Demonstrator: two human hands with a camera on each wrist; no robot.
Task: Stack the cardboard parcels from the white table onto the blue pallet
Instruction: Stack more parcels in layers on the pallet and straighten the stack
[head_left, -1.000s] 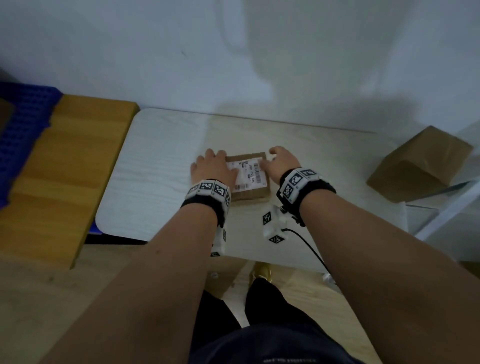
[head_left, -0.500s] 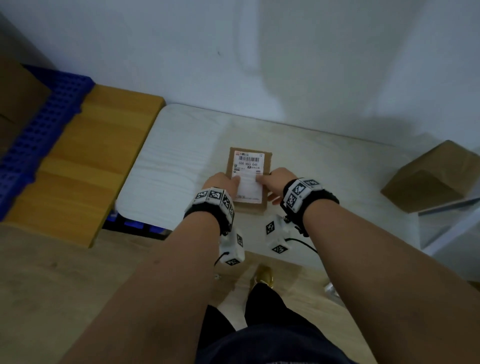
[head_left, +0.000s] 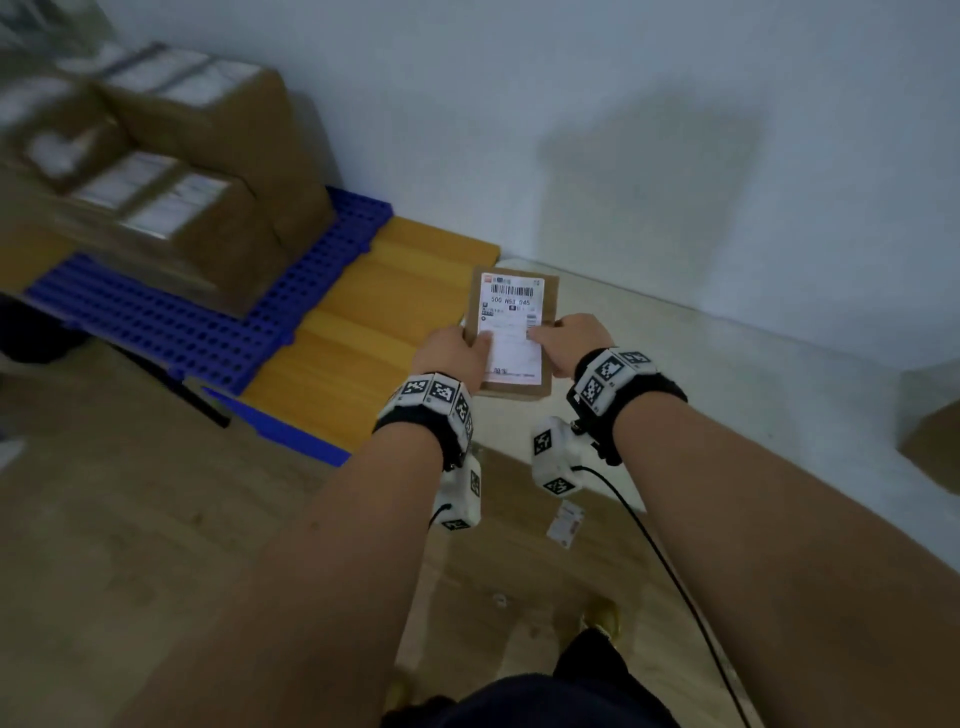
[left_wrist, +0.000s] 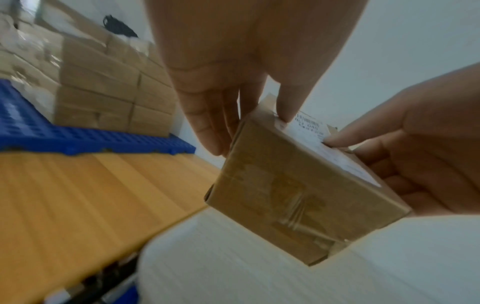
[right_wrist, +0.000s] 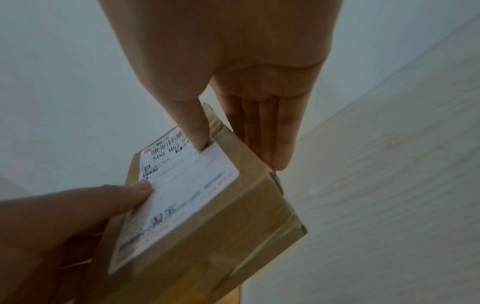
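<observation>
Parcel (head_left: 511, 332) held up off the white counter (head_left: 727, 395) between both hands, label face up, barcode end pointing away from the person. Left hand (head_left: 457, 348) grips the left long side: thumb on top at the label edge, fingers (left_wrist: 210, 123) down along the side wall. Right hand (head_left: 569, 340) mirrors it on the right side: thumb pinching the label's right edge, fingers (right_wrist: 270, 131) flat against the side wall. Taped end of the parcel faces the wrists in both wrist views. Under and to the right of the hands, the counter; a second cardboard box (head_left: 930, 447) sits on it well to the right of the right hand, at the frame edge. Left of the left hand, a yellow wooden board (head_left: 363, 322) butts against the counter end. Beyond that, further left and away, the blue pallet (head_left: 208, 317), with stacked cardboard parcels (head_left: 208, 171) already on it, labels on top, blurred. Wall (head_left: 623, 130) behind everything. Below the forearms: floor, plus a small paper tag (head_left: 565, 524) lying near the counter's edge.
</observation>
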